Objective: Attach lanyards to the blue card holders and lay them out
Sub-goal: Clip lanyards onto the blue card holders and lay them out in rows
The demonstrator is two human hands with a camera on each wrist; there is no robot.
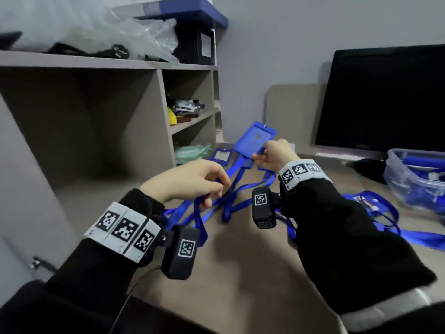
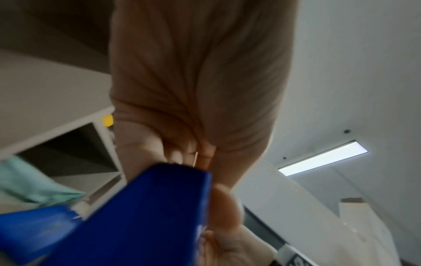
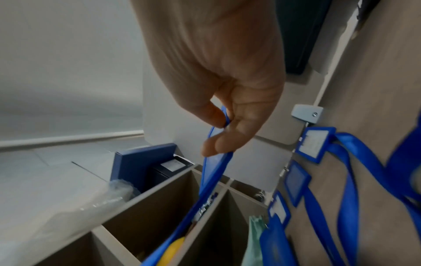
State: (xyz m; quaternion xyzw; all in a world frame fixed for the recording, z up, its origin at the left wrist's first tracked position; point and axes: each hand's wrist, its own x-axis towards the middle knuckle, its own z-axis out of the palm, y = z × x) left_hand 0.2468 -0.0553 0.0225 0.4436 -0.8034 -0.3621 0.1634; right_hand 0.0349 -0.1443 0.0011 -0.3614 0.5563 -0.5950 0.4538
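Head view first: the right hand [image 1: 273, 154] is raised above the counter [image 1: 240, 256], its thumb and fingers pinched on the lower edge of a blue card holder [image 1: 255, 138], which is held tilted up in the air, presumably so its clip end hangs free of the pile. The right wrist view confirms the pinch on the thin blue edge [image 3: 216, 144]. The left hand [image 1: 192, 182] is curled over a blue lanyard strap [image 1: 199, 213], fingers closed on it just above the surface; the strap is likely being drawn taut so holder and ribbon can be set down straight. From the left wrist view only a blurred blue band is made out under the curled fingers [image 2: 177, 154].

Outward now: finished holders [image 1: 222, 155] are laid in a row at the back edge, beside the shelf unit [image 1: 166, 112], their lanyards [image 1: 248, 186] trailed toward the front and crossing in a tangle between the wrists. Room is judged tight on the left, where the shelf wall closes things in. To the right, a clear plastic bin [image 1: 414, 179] and a dark monitor [image 1: 385, 97] bound the space. Bare counter is seen in front, near the body.
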